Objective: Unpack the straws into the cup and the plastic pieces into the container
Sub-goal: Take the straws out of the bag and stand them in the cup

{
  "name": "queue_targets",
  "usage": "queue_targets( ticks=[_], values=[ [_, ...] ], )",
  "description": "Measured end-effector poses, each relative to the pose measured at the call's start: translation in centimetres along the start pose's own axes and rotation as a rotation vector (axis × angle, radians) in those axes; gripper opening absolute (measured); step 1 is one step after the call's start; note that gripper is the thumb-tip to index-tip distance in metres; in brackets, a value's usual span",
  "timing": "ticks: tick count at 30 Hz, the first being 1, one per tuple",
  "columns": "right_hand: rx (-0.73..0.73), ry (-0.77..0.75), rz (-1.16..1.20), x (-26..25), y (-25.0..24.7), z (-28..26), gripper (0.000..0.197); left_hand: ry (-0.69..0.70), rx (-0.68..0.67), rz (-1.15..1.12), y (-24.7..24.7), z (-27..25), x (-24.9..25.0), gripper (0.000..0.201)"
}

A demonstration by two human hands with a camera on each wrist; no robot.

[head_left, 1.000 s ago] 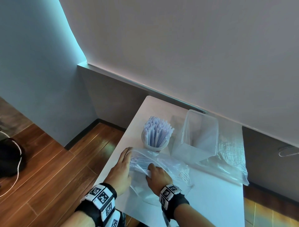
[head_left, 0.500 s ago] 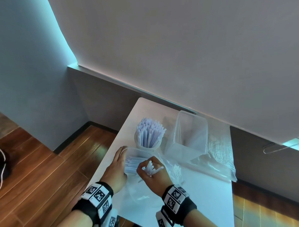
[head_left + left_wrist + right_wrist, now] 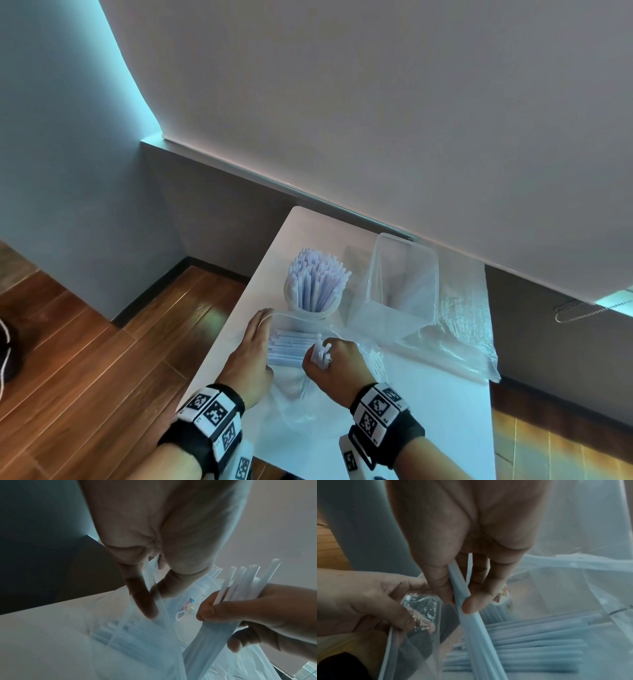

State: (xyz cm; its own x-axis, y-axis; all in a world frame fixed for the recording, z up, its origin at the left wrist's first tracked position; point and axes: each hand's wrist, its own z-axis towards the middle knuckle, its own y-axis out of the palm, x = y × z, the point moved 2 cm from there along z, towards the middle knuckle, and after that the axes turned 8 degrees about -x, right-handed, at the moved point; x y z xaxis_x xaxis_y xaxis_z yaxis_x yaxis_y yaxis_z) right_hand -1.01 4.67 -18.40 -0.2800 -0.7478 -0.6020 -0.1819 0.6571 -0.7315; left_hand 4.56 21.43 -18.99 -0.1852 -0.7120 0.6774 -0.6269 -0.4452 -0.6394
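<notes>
From the head view, a white tabletop [image 3: 428, 411] carries a cup [image 3: 310, 305] packed with upright pale straws; a clear, square container [image 3: 400, 277] stands just to its right. In front lies a transparent bag [image 3: 291, 342] with more straws lying flat inside. The left hand [image 3: 251, 356] rests at the bag's left edge, and the right hand [image 3: 334, 365] is curled round a small bundle of straws [image 3: 318, 353] pointing upward.

In the left wrist view, the left hand [image 3: 154, 563] pinches the bag's rim [image 3: 159, 601] between thumb and finger.

In the right wrist view, the right hand [image 3: 462, 555] grips thin, whitish-blue straws [image 3: 471, 615] slanting down into the bag, above the loose ones [image 3: 530, 649].
</notes>
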Motion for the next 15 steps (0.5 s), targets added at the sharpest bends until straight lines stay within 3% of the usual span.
queue_targets(
  ticks=[4, 8, 12, 15],
  values=[
    [-0.07, -0.126, -0.078, -1.9, -2.4, -0.5, 0.023, -0.012, 0.001, -0.011, 0.1, 0.1, 0.0, 0.1],
    [0.03, -0.187, 0.177, -4.8, -9.3, -1.2, 0.009, -0.001, -0.01, -0.039, 0.2, 0.3, -0.2, 0.101],
    [0.186, -0.303, 0.131, -7.5, -15.7, -0.2, 0.023, 0.028, -0.007, -0.026, 0.3, 0.1, -0.2, 0.098],
    [0.252, -0.312, 0.048, -7.9, -16.8, 1.5, 0.031, 0.023, -0.014, -0.038, 0.3, 0.2, -0.2, 0.1]
  ],
)
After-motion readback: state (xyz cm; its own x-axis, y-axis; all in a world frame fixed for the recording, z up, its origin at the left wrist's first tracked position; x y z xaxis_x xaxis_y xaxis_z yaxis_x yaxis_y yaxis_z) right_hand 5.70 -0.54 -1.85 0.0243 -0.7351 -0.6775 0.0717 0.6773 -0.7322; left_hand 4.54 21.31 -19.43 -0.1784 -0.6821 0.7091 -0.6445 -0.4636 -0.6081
